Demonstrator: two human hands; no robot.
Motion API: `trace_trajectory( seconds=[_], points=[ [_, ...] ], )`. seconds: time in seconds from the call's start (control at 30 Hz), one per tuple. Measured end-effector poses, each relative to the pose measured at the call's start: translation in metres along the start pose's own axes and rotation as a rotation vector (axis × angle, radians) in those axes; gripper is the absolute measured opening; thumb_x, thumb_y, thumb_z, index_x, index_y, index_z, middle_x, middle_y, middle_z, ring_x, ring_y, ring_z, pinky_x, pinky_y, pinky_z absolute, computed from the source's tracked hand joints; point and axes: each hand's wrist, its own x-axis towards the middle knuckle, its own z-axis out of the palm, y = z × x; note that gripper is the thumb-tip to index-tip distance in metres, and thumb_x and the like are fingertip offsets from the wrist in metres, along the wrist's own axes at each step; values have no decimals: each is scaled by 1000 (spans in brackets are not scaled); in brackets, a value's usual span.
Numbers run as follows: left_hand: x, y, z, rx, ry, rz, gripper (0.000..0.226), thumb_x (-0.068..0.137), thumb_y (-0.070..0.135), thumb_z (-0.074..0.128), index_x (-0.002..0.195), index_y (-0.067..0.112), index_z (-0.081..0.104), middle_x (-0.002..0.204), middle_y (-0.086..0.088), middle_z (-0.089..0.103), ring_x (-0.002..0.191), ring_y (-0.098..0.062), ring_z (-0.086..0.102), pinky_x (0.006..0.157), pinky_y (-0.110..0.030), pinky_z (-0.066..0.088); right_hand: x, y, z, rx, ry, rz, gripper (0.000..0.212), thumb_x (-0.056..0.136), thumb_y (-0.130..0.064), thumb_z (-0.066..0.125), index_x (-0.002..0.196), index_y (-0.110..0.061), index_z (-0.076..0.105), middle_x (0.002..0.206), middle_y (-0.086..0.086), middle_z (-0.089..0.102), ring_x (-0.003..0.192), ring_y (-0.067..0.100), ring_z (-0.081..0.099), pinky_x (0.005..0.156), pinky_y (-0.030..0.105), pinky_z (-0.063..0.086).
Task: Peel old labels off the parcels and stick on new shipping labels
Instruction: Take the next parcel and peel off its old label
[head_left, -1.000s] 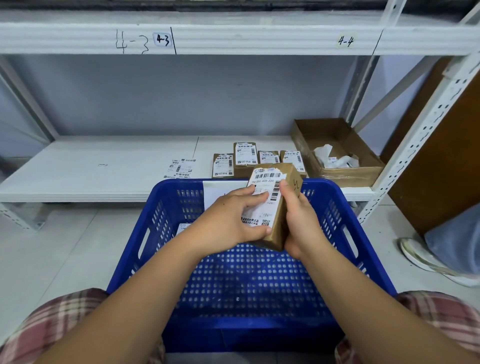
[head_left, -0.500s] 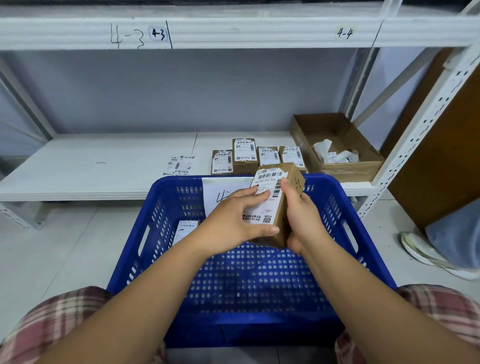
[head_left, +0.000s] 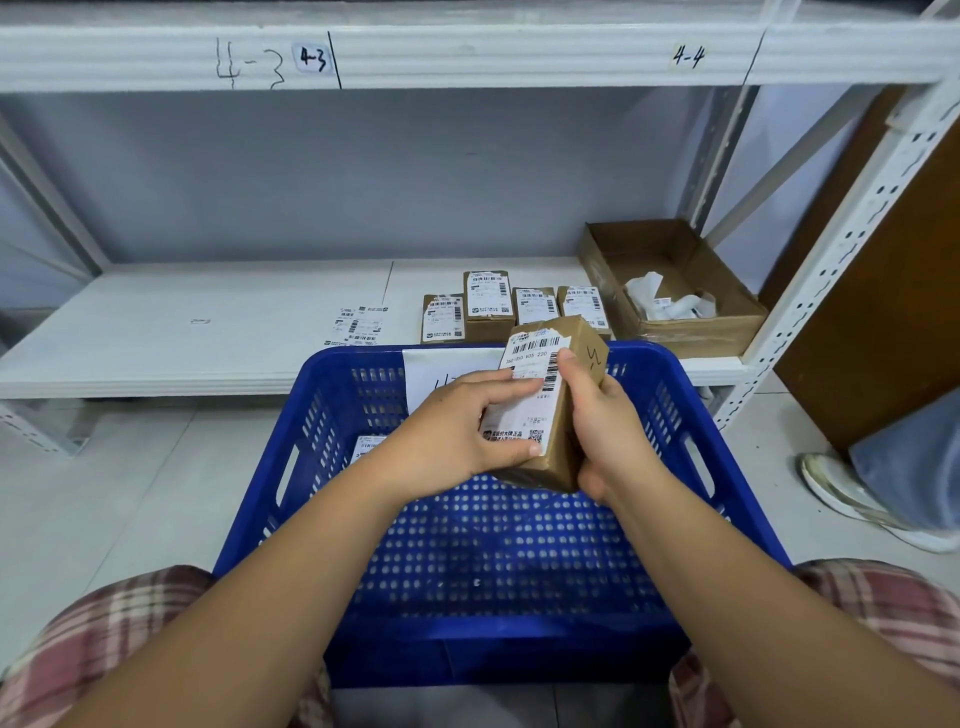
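Note:
I hold a small brown cardboard parcel (head_left: 569, 415) tilted above the blue crate (head_left: 675, 467). A white shipping label (head_left: 535, 384) with barcodes covers its upper face. My left hand (head_left: 462, 436) lies over the label's left side, its fingers across the label and the thumb near the lower corner. My right hand (head_left: 597, 431) grips the parcel's right side, with the thumb pressing on the label by the barcode. Several labelled parcels (head_left: 488, 306) stand on the white shelf (head_left: 208, 332) behind the crate. Loose label sheets (head_left: 358, 325) lie to their left.
An open cardboard box (head_left: 722, 322) with crumpled white paper sits on the shelf at the right. One more labelled item (head_left: 366, 447) lies in the crate under my left wrist. A white paper note (head_left: 441, 369) hangs on the crate's far wall. A shoe (head_left: 852, 499) rests on the floor to the right.
My left hand's fingers have slid a little along the label. The parcel has stayed in both hands at about the same height.

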Motion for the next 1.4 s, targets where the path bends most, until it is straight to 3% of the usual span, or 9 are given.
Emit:
trace_trajectory(
  seconds=[0.27,0.43,0.5,0.6,0.77,0.93,1.13,1.3,1.4],
  points=[
    [0,-1,1,-73,-20,-32,69,75,28,78,137,31,47,140,19,38,130,-2,39,113,-33,32,-2,-2,1,-39,30,6,44,93,-44,61,128,-20,50,112,8,68,98,27,67,86,47,56],
    [-1,4,0,30,-21,-11,68,79,29,74,140,29,44,150,9,34,134,-4,35,115,-30,29,-3,-4,0,-44,36,-16,42,93,-43,61,128,-21,50,112,5,68,99,25,67,87,45,55],
    [-2,5,4,86,21,18,63,83,22,70,140,27,45,148,8,37,133,-2,37,114,-22,27,-2,-3,0,-52,44,-20,45,92,-44,62,128,-21,49,113,6,68,100,26,67,90,48,54],
    [-3,6,10,184,146,42,53,88,10,58,136,29,49,140,9,47,117,7,45,98,0,26,-1,0,1,-57,66,-28,50,90,-47,63,130,-22,46,115,5,67,102,27,66,94,51,53],
    [0,3,11,36,12,-34,68,79,38,71,140,39,40,154,10,28,138,-1,27,116,-30,24,0,-1,0,-17,86,-18,50,92,-43,62,132,-17,46,111,8,68,98,27,68,90,49,55],
    [1,3,10,-119,8,-69,87,55,54,73,136,39,44,153,9,28,138,-2,27,117,-34,24,0,-3,2,-14,66,-1,47,93,-43,61,129,-16,48,111,9,67,98,28,67,87,46,55],
    [5,-2,6,-281,-42,-105,72,70,21,80,135,27,50,151,9,32,134,-4,36,115,-31,29,0,-3,2,-22,72,-18,48,91,-45,62,129,-18,49,112,8,68,99,27,67,91,49,54],
    [4,-2,5,-246,-59,-112,72,69,23,81,134,29,51,149,10,35,132,-3,39,114,-32,30,-1,0,0,-43,53,-40,45,91,-44,62,127,-20,50,111,7,69,98,27,68,91,50,55],
    [1,-2,5,-99,38,-60,58,78,19,75,130,34,54,137,13,45,123,-2,46,110,-28,36,-3,-2,0,-32,13,-35,43,92,-43,63,126,-21,51,109,6,70,96,27,69,86,48,57]
  ],
)
